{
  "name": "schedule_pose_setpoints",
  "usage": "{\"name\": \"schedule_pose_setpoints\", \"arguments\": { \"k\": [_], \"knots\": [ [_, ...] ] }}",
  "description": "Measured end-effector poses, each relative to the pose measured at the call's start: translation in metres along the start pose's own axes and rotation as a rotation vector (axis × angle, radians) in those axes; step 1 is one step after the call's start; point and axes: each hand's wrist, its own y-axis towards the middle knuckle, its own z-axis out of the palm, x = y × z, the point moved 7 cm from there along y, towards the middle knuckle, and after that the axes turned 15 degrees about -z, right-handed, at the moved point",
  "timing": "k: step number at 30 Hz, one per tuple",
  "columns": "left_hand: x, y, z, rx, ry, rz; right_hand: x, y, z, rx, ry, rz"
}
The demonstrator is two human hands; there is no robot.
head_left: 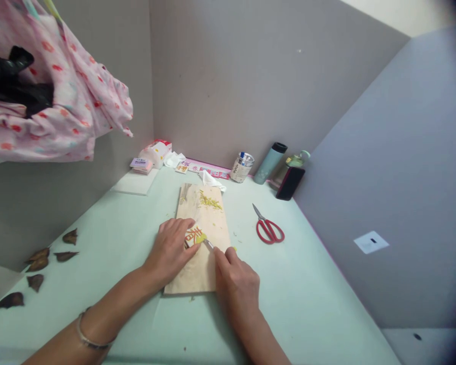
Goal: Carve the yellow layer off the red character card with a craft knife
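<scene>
- The left hand (173, 243) reaches in from the near left, its grip holding a small white square piece (192, 235) down by its edges, with the thumb on the near side and the fingers on the far side.
- The square piece lies on a pale wooden board (193, 276), about midway along it, and bears a reddish-orange character with a yellow patch at its right side.
- The right hand (237, 284) comes from the near right, its grip closed around a slim knife (209, 244); the metal tip points left and reaches the yellow patch, though whether it touches is too small to tell.
- Yellow shavings (210, 201) lie in a cluster on the far end of the board.
- The board rests lengthwise on a pale green counter (307, 294).
- Red-handled scissors (266, 228) lie right of the board, blades pointing to the far left.
- Along the far right stand a can (242, 167), a blue-grey bottle (269, 163) and a dark phone (291, 183), which is propped upright.
- A crumpled tissue (212, 180) lies at the board's far end.
- Brown dried pieces (38, 259) are scattered at the left.
- A pink spotted cloth (76, 111) hangs at the far left.
</scene>
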Motion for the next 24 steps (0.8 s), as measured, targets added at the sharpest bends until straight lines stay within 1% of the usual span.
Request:
{"name": "schedule_pose_setpoints", "arguments": {
  "k": [5, 12, 16, 24],
  "knots": [
    [0.002, 0.001, 0.002, -0.008, 0.005, -0.022, -0.002, 0.000, 0.001, 0.023, 0.036, -0.004],
    [0.005, 0.003, 0.003, -0.007, -0.002, -0.042, -0.005, 0.007, -0.009, 0.087, 0.198, -0.067],
    [0.004, 0.003, 0.003, 0.001, 0.003, -0.040, -0.004, 0.009, -0.008, 0.058, 0.205, -0.018],
    [0.003, 0.001, 0.003, -0.001, 0.012, -0.037, 0.010, 0.000, 0.005, -0.005, 0.113, 0.068]
  ]
}}
